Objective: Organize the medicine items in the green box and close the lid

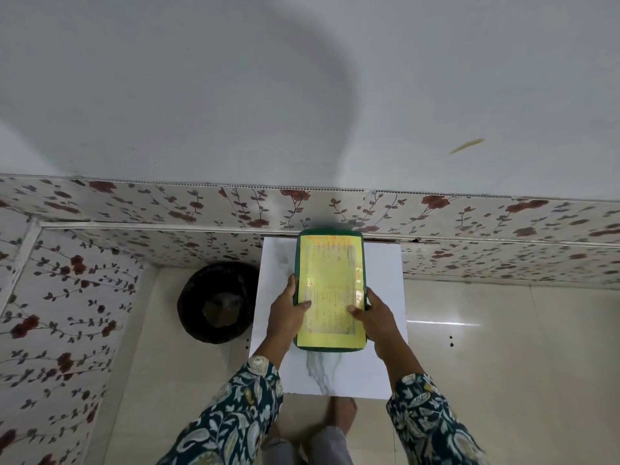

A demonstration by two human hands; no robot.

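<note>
The green box (330,250) lies lengthwise on a small white marble-patterned table (379,297), its far end near the wall. A yellow printed label covers its lid, which sits down on the box. My left hand (288,308) grips the box's left edge, thumb on the lid. My right hand (374,313) grips the right edge, thumb also on top. No medicine items are in sight; the inside of the box is hidden.
A black bin (214,302) stands on the tiled floor just left of the table. A floral-papered wall (167,209) runs behind the table and down the left side. My feet (342,414) show under the table's near edge.
</note>
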